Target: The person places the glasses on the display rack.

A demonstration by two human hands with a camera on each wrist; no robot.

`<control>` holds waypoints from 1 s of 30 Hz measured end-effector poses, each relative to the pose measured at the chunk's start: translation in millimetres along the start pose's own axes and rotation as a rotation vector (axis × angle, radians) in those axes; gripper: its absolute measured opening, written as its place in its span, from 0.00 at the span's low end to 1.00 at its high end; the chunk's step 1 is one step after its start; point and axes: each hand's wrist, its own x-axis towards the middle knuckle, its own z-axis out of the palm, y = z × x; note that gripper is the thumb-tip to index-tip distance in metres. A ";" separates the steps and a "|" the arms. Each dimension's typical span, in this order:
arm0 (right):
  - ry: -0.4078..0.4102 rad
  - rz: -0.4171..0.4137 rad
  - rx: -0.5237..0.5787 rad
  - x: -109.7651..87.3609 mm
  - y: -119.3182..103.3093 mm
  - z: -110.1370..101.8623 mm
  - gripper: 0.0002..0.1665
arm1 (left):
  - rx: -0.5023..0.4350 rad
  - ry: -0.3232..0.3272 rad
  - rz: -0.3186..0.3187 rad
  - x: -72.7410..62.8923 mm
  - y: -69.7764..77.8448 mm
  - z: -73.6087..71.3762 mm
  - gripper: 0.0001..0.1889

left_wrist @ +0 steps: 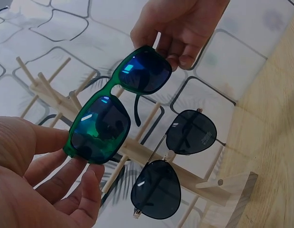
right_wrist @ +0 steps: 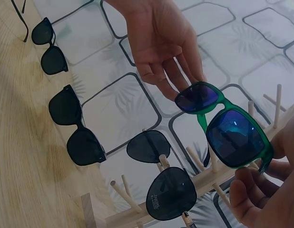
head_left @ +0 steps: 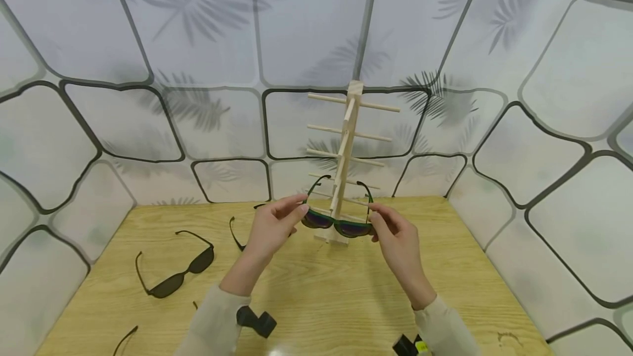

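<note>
Green-framed sunglasses point(head_left: 318, 220) with dark mirrored lenses are held in front of a wooden eyewear stand point(head_left: 348, 142), temples open and pointing towards it. My left hand point(head_left: 272, 227) pinches one end of the frame between thumb and fingers. At the other end, my right hand point(head_left: 398, 238) pinches the frame near the hinge. Both wrist views show the grip, with the left hand point(left_wrist: 47, 175) and the right hand point(right_wrist: 268, 190) at opposite corners. Dark aviator sunglasses point(left_wrist: 156, 190) sit low on the stand; in the head view the green pair covers them.
Black sunglasses point(head_left: 183, 278) lie with temples spread on the wooden table point(head_left: 316, 301), at the left. Another black pair point(head_left: 236, 235) is partly behind my left arm. A temple tip point(head_left: 126, 339) shows at the bottom left. Patterned walls point(head_left: 306, 26) surround the table's back and sides.
</note>
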 end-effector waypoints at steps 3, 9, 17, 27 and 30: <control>-0.012 0.005 0.010 1.0 -1.1 0.1 0.15 | -0.007 0.004 -0.011 2.6 -0.2 0.1 0.17; -0.014 0.010 0.011 3.5 -1.4 1.3 0.16 | 0.002 0.007 0.000 9.6 -0.8 0.9 0.17; -0.031 0.014 0.029 5.0 -1.9 2.9 0.18 | -0.011 0.012 -0.016 16.9 -0.6 0.9 0.17; -0.051 0.013 0.018 8.9 1.0 5.2 0.19 | -0.001 0.035 -0.054 27.3 -2.6 1.3 0.16; -0.051 0.012 0.012 10.2 1.2 5.9 0.19 | -0.001 0.043 -0.063 29.8 -2.2 2.3 0.16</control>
